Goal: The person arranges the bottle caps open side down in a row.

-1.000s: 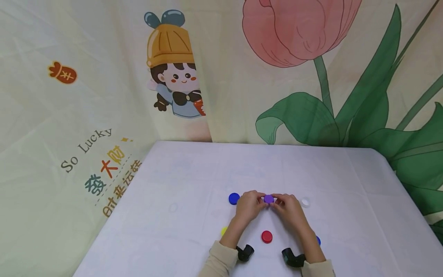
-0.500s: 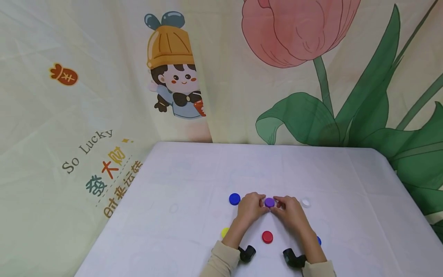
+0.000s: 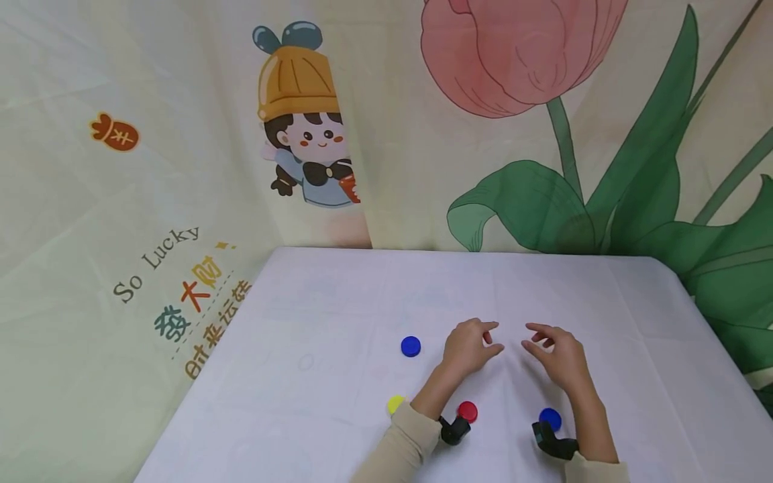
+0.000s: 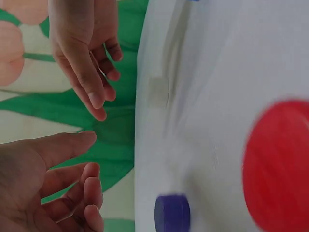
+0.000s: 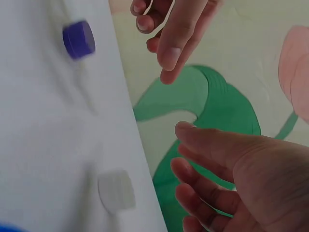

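Observation:
My left hand (image 3: pixel 471 345) hovers over the far middle of the table, fingers parted and holding nothing. Facing it, my right hand (image 3: pixel 560 352) is likewise bare, with a gap between the two sets of fingertips. A purple bottle cap (image 4: pixel 173 213) stands on the cloth below my left hand, hidden by that hand in the head view. The white cap (image 5: pixel 117 191) stands nearer my right hand in the right wrist view. A red cap (image 3: pixel 468 411) lies nearer the person, beside the left wrist's black camera mount (image 3: pixel 455 431).
One blue cap (image 3: pixel 410 346) lies left of the left hand, another blue cap (image 3: pixel 550 419) by the right wrist's black mount (image 3: pixel 552 443). The left sleeve partly covers a yellow cap (image 3: pixel 396 404). A printed curtain (image 3: pixel 392 134) hangs behind the white-covered table (image 3: pixel 314 302).
Both hands have left the purple cap between them, lifting and moving right and farther from each other. The right blue cap now shows more fully; the purple and white caps are hidden in the head view.

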A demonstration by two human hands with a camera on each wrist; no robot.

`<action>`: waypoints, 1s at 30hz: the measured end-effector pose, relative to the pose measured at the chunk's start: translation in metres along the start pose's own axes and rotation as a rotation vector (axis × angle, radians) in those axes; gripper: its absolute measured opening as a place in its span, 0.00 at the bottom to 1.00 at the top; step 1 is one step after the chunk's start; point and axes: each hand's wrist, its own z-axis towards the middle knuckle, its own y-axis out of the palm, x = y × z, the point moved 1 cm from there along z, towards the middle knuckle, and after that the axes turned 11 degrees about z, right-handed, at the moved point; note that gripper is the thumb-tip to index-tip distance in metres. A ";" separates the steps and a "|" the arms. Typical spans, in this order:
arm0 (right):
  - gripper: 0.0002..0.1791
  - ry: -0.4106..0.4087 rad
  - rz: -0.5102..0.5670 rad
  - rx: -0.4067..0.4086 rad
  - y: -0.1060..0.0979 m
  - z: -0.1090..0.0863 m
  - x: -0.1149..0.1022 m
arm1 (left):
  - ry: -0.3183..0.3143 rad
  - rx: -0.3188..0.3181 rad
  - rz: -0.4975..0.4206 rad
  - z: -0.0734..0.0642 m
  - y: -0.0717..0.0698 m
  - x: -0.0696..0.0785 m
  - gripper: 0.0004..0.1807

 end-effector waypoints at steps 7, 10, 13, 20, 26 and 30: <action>0.22 0.130 -0.017 -0.116 -0.019 0.001 0.022 | 0.014 -0.153 0.013 0.019 0.023 0.027 0.20; 0.23 0.196 -0.026 -0.178 -0.018 0.001 0.031 | 0.015 -0.234 0.068 0.024 0.035 0.031 0.22; 0.23 0.197 -0.033 -0.193 -0.015 0.000 0.040 | 0.038 -0.270 0.122 0.026 0.044 0.031 0.23; 0.22 0.168 -0.043 -0.170 -0.009 0.000 0.046 | 0.086 -0.266 0.141 0.028 0.045 0.037 0.09; 0.21 0.139 -0.051 -0.182 -0.012 -0.002 0.043 | 0.068 -0.234 0.132 0.025 0.043 0.039 0.13; 0.21 0.065 -0.049 -0.179 -0.020 -0.004 0.033 | 0.093 -0.169 0.105 0.023 0.034 0.037 0.13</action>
